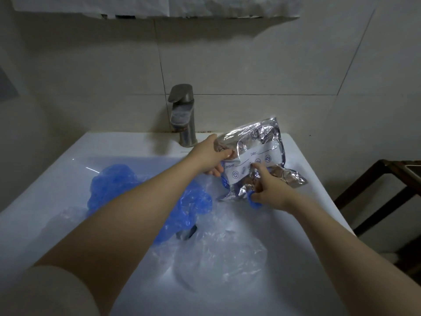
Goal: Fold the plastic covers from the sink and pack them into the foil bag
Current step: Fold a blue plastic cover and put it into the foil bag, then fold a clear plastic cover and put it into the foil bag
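Observation:
A crinkled silver foil bag (259, 153) with a white label hangs above the back right of the white sink (68, 179). My left hand (210, 156) grips the bag's left edge. My right hand (267, 190) grips its lower part, and a bit of a blue plastic cover (254, 200) pokes out under those fingers. Loose blue plastic covers (114, 185) lie crumpled in the left of the basin, partly hidden by my left forearm. Clear plastic covers (227, 254) lie in the basin's front right.
A grey metal faucet (183, 115) stands at the sink's back edge, just left of the bag. A dark wooden frame (385, 190) stands to the right of the sink. Tiled wall behind.

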`<state>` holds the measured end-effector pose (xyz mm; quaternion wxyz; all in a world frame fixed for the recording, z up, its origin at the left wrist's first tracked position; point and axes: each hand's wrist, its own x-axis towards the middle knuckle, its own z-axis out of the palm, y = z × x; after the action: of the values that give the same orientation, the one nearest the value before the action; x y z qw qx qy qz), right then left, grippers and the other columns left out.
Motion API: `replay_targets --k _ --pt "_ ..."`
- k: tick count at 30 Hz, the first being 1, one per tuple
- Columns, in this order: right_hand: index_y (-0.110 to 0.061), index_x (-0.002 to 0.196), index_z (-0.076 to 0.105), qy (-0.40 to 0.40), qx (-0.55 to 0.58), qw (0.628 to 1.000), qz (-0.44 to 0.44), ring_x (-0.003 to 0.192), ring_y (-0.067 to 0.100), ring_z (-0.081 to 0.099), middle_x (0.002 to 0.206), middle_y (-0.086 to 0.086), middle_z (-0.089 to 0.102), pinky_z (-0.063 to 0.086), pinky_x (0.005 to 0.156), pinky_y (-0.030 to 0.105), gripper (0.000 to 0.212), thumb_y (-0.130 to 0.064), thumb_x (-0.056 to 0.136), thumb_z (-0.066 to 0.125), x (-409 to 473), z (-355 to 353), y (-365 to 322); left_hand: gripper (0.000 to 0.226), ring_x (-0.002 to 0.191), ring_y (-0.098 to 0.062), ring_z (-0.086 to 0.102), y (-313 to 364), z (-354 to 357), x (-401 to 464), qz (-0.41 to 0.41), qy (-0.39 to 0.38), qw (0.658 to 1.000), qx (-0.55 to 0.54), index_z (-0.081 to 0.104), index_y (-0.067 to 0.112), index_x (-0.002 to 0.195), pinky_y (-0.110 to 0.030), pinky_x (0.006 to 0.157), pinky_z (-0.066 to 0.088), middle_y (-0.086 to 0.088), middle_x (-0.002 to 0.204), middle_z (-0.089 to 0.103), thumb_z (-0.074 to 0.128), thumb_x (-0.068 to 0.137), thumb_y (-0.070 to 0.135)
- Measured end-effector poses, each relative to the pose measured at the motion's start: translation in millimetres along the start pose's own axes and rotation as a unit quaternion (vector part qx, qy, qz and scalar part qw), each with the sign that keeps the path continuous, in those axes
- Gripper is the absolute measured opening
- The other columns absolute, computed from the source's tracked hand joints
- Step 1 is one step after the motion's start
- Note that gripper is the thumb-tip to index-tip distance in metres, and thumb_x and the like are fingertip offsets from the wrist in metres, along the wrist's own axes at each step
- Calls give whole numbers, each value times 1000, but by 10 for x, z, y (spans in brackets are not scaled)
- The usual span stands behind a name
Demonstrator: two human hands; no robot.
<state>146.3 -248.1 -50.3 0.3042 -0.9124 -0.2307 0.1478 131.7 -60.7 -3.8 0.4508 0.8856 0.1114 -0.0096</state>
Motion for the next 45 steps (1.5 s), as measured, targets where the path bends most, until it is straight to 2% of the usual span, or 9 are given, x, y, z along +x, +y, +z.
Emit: replay_targets --k 6,9,14,22,27,32,37,41,45 --pt "-22 112 59 38 21 998 -53 84 16 60 93 -2 63 51 79 22 29 -13 85 62 -141 -257 -212 7 37 -10 54 24 -65 -39 102 115 988 7 51 13 87 -30 48 51 -6 57 58 55 92 11" --pt "-23 96 60 172 132 965 -145 74 8 59 87 -7 63 51 73 29 13 -13 88 59 -296 -559 -538 3 62 -21 65 4 -100 -218 162 150 963 155 57 16 87 -38 65 55 -5 69 66 57 90 17" --pt "-25 96 55 323 70 915 -231 78 9 57 90 -12 59 47 71 19 16 -11 89 57 -365 -642 -902 19 87 -36 59 -31 -82 -646 184 189 918 298 57 17 105 -36 66 44 -12 93 65 48 94 30" --pt "-13 103 60 155 -169 964 -133 80 17 48 94 2 59 32 65 23 16 -14 87 57 -214 -547 -1031 19 84 -41 59 46 -22 -901 241 199 877 365 54 10 107 -36 59 32 -20 90 64 44 97 22" --pt "-15 83 61 -43 -348 935 -49 63 16 48 74 1 59 33 54 23 19 -9 90 43 -248 -514 -955 20 82 -38 59 126 22 -954 247 204 862 393 50 13 112 -35 59 29 -16 93 65 41 96 20" --pt "-2 92 67 158 -248 950 -100 73 28 53 86 16 65 36 62 32 33 -25 96 45 -223 -655 -974 18 85 -36 60 253 -78 -764 217 230 874 368 53 12 109 -34 59 37 -16 97 65 46 94 19" --pt "-4 87 67 386 -157 876 -242 75 31 59 82 14 67 42 67 36 23 -19 91 50 -405 -872 -1112 19 76 -27 57 687 -288 -437 195 282 891 298 61 8 96 -28 56 33 -10 87 62 44 94 16" --pt "-6 78 65 368 -132 890 -233 70 31 59 75 11 65 45 61 36 29 -26 85 45 -402 -722 -903 16 65 -18 48 957 -483 -130 155 316 898 266 62 12 90 -28 54 31 -6 80 54 46 93 15" --pt "-11 86 66 144 -152 965 -157 83 29 60 88 10 67 48 73 37 22 -28 90 52 -236 -215 -553 18 91 -33 60 912 -509 157 126 308 900 281 63 7 99 -33 63 36 -14 99 65 48 90 11"
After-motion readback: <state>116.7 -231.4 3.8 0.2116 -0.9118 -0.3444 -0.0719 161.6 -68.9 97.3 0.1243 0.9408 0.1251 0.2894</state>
